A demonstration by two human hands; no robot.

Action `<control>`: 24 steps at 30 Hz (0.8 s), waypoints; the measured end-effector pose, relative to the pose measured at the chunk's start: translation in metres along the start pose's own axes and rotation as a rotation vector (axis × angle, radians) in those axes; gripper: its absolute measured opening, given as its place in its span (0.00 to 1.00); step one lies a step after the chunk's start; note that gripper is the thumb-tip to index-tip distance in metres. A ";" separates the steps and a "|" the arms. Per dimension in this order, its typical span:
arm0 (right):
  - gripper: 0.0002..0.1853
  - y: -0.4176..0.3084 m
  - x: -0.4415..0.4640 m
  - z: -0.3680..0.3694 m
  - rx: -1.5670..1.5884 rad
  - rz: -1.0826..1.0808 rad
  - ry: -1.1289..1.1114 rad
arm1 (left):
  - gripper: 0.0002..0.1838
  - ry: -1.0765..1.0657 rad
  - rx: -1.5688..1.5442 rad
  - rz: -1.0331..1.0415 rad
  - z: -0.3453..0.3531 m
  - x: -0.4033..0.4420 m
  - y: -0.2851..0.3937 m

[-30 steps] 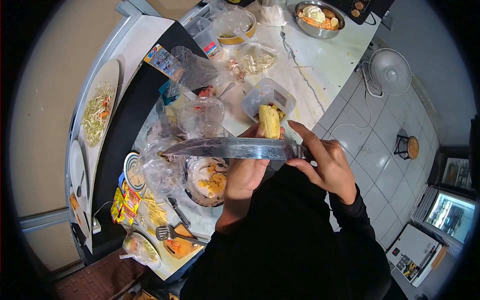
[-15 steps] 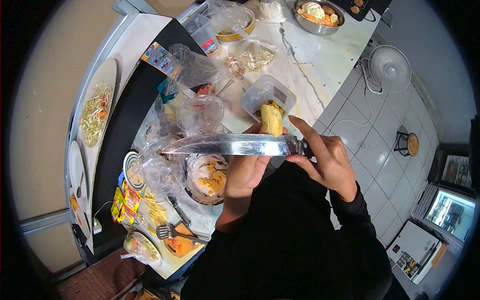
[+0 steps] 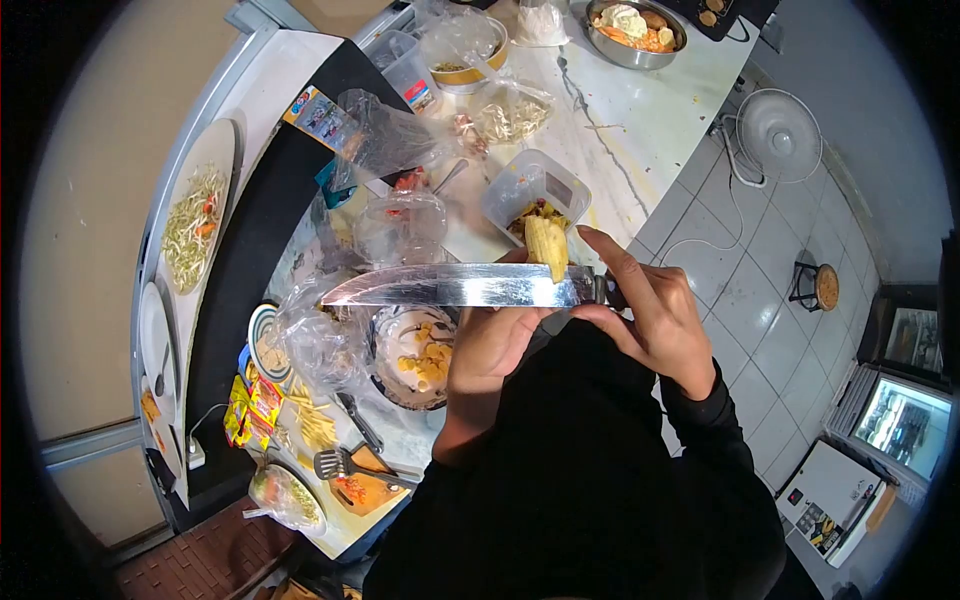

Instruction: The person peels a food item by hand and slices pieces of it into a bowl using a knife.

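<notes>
My right hand [image 3: 655, 320] grips the handle of a large knife [image 3: 440, 286], whose broad shiny blade points left. A peeled yellow banana [image 3: 545, 243] stands at the blade's upper edge, and its lower tip overlaps the face of the blade. My left hand [image 3: 492, 350] is behind and below the knife, closed around the banana; the blade hides most of its fingers. Just beyond the banana is a clear plastic container [image 3: 520, 185] with dark food scraps inside. Left of my left hand, a bowl [image 3: 385, 385] holds yellow pieces on a white layer.
Plastic bags [image 3: 325, 335] crowd the left side of the counter. A spatula [image 3: 340, 464] lies across an orange board [image 3: 365, 488] near French fries [image 3: 312, 420]. A metal bowl [image 3: 640, 58] of food stands at the far end. Tiled floor and a fan [image 3: 780, 135] are to the right.
The knife has shifted slightly upward in the view against the banana. The banana's lower tip now laps farther over the blade. Both hands stay nearly in place.
</notes>
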State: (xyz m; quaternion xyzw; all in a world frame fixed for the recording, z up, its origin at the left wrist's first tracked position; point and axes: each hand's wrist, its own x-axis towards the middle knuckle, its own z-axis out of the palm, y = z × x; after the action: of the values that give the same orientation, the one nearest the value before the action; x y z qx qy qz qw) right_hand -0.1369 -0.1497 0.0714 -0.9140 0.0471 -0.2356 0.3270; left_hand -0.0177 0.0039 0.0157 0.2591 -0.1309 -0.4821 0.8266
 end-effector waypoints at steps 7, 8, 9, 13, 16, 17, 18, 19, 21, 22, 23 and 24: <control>0.35 -0.003 0.004 -0.003 -0.011 -0.019 0.019 | 0.23 -0.005 0.047 0.068 0.001 -0.004 0.002; 0.35 -0.005 0.005 -0.006 -0.020 -0.004 -0.010 | 0.22 -0.028 0.062 0.077 0.000 -0.004 0.003; 0.35 -0.006 0.006 -0.007 -0.029 0.011 -0.040 | 0.22 -0.029 0.063 0.078 0.000 -0.005 0.004; 0.35 -0.004 0.007 -0.004 -0.018 -0.012 -0.026 | 0.21 0.017 0.150 0.118 0.004 -0.010 0.008; 0.35 -0.005 0.009 -0.003 -0.014 -0.019 -0.025 | 0.20 0.024 0.205 0.147 0.002 -0.014 0.009; 0.35 -0.005 0.009 -0.002 -0.010 -0.022 -0.021 | 0.20 0.024 0.222 0.153 0.001 -0.015 0.009; 0.35 -0.006 0.010 -0.002 -0.008 -0.024 -0.017 | 0.20 0.022 0.222 0.154 -0.002 -0.016 0.008; 0.35 -0.006 0.010 -0.002 -0.009 -0.026 -0.016 | 0.19 0.028 0.234 0.152 -0.006 -0.017 0.007; 0.34 -0.006 0.010 -0.001 -0.026 -0.025 -0.022 | 0.18 0.034 0.247 0.153 -0.008 -0.016 0.008; 0.34 -0.007 0.011 -0.001 -0.026 -0.027 -0.023 | 0.18 0.024 0.251 0.137 -0.006 -0.016 0.009; 0.33 -0.008 0.013 -0.001 -0.031 -0.040 -0.024 | 0.18 0.014 0.254 0.120 -0.005 -0.015 0.010; 0.32 -0.008 0.014 -0.002 -0.036 -0.052 -0.024 | 0.18 0.014 0.253 0.122 -0.006 -0.015 0.010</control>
State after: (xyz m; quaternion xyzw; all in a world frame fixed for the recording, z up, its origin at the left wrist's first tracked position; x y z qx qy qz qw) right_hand -0.1259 -0.1477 0.0829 -0.9235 0.0235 -0.2322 0.3046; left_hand -0.0149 0.0226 0.0173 0.3563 -0.2007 -0.4088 0.8159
